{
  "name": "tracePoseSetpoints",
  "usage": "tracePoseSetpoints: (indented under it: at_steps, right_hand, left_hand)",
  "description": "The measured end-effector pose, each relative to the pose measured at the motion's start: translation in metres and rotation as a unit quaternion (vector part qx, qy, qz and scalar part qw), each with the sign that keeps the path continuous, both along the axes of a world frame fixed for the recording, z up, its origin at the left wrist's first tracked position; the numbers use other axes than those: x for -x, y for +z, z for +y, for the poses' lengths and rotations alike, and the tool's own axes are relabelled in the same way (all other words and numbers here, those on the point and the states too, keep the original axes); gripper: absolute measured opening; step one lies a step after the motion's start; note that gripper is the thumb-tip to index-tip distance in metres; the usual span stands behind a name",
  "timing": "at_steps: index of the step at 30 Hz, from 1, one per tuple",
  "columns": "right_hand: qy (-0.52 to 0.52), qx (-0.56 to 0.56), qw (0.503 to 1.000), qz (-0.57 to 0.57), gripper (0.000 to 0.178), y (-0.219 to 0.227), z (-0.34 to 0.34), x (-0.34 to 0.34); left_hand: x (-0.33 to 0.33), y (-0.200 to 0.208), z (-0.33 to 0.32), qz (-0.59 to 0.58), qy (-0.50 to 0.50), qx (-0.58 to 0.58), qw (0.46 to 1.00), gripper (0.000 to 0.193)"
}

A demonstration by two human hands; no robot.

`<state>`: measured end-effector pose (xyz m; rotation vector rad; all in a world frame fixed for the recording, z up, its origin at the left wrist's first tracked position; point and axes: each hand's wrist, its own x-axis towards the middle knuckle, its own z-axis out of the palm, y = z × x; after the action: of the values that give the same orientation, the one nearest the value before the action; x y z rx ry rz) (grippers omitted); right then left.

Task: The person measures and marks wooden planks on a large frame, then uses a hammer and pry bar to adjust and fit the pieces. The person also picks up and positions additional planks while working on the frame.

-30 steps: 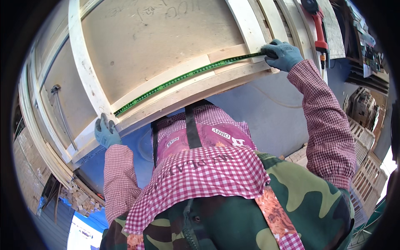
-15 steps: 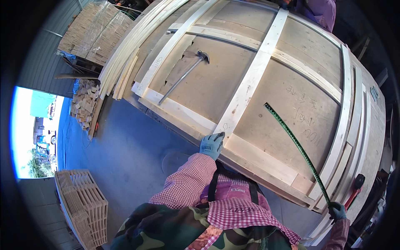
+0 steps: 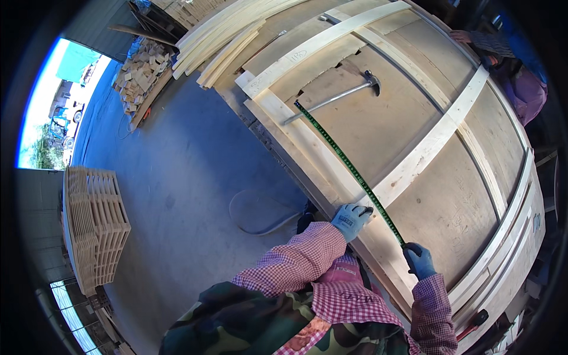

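Note:
A large wooden frame of pale planks lies on brown sheet board in front of me. My left hand, in a light blue glove, rests with its fingers over the frame's near edge, where a crosspiece meets it. My gloved right hand is closed round the near end of a green tape measure; any case is hidden in the hand. The blade runs leftward along the near plank, past my left fingertips. Its free end reaches the handle of a claw hammer lying on the sheet.
Long loose strips lie at the far left, near a pile of wood offcuts. Slatted wooden panels stand on the left. A red-and-black tool lies at the lower right. Another person's hand touches the far edge.
My right hand has come leftward, nearer my left hand. The tape blade has swung from over the right panel to along the near plank. The view has turned, and another person's arm shows.

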<state>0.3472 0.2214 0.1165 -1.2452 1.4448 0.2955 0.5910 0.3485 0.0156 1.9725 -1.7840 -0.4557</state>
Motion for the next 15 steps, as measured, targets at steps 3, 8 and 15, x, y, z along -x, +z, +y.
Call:
tracePoseSetpoints:
  at_steps: [3,8,15]
  right_hand:
    - [0.006,-0.008,1.000,-0.003,0.028,-0.001,-0.002,-0.027]
    - [0.016,-0.044,0.999,-0.012,0.029,0.010,-0.001,-0.059]
    - [0.059,-0.035,0.996,0.060,0.034,0.012,0.001,-0.138]
  left_hand:
    - [-0.003,-0.002,-0.006,0.034,-0.035,-0.054,0.997,0.040]
    - [-0.013,0.013,-0.018,0.011,-0.099,-0.174,0.980,0.034]
    - [-0.022,0.007,-0.008,-0.009,-0.148,-0.143,0.979,0.041]
